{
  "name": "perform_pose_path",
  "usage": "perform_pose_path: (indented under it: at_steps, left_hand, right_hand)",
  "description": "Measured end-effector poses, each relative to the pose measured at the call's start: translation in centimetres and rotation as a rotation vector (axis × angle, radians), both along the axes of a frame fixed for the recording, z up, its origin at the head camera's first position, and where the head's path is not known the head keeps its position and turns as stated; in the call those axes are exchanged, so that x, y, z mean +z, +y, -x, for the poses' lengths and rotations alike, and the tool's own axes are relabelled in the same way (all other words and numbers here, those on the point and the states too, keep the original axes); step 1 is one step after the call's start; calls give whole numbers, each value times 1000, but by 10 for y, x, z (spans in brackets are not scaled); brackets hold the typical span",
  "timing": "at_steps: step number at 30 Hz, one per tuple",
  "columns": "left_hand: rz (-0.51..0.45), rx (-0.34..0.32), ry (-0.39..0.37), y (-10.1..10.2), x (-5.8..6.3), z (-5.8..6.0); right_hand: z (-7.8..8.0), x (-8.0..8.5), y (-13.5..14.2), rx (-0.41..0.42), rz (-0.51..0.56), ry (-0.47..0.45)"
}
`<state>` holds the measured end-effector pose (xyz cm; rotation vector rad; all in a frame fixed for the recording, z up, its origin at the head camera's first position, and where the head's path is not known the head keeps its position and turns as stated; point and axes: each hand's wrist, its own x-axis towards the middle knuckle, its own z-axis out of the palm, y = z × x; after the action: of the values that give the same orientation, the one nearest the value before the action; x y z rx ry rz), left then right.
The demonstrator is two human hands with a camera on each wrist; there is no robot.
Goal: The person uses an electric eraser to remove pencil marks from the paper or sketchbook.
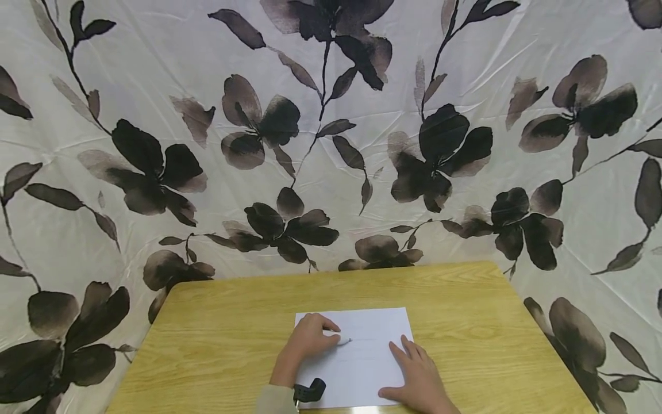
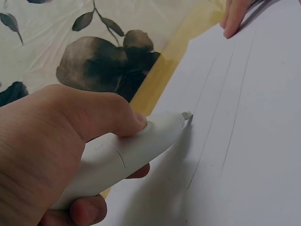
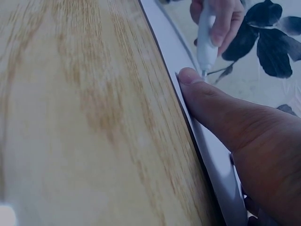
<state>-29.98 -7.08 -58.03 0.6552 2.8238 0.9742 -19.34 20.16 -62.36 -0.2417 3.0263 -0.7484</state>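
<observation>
The left hand (image 1: 312,338) is gripping a white pen-shaped tool (image 2: 136,141), its thumb pressing along the upper side while curled fingers are supporting it from below. The tool is leaning at a slant over the sheet of white paper (image 1: 357,382), its narrow tip pointing toward the right hand (image 1: 420,374); whether the tip is touching the surface, I cannot tell. Several thin, faint lines (image 2: 213,113) are running side by side across the sheet, just beside that tip. The right hand is holding nothing and is resting on the right part of the paper, its fingers spreading toward the far side and its thumb lying along the near edge. The paper is lying flat on the yellow wood-grain bench (image 1: 222,339). A black band (image 1: 310,391) is circling the left wrist, next to a pale sleeve (image 1: 276,401). Behind the bench, a pale cloth (image 1: 331,172) with dark flowers is hanging.
</observation>
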Motion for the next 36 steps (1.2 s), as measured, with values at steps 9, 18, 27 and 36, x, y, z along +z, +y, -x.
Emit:
perform_pose_path:
  at_steps: [9,18,27,36]
  left_hand:
    - [4,5,0,1,1,3]
    - [3,11,21,-8,3,2]
    - [1,-31,0,-1,2,3]
    - [26,-8,-17,1,3,2]
  right_hand:
    - [3,2,0,17,-3,27]
    - [6,0,-2,51,35,42]
    - [4,1,2,29,10,26]
    - [0,3,-1,12,6,-9]
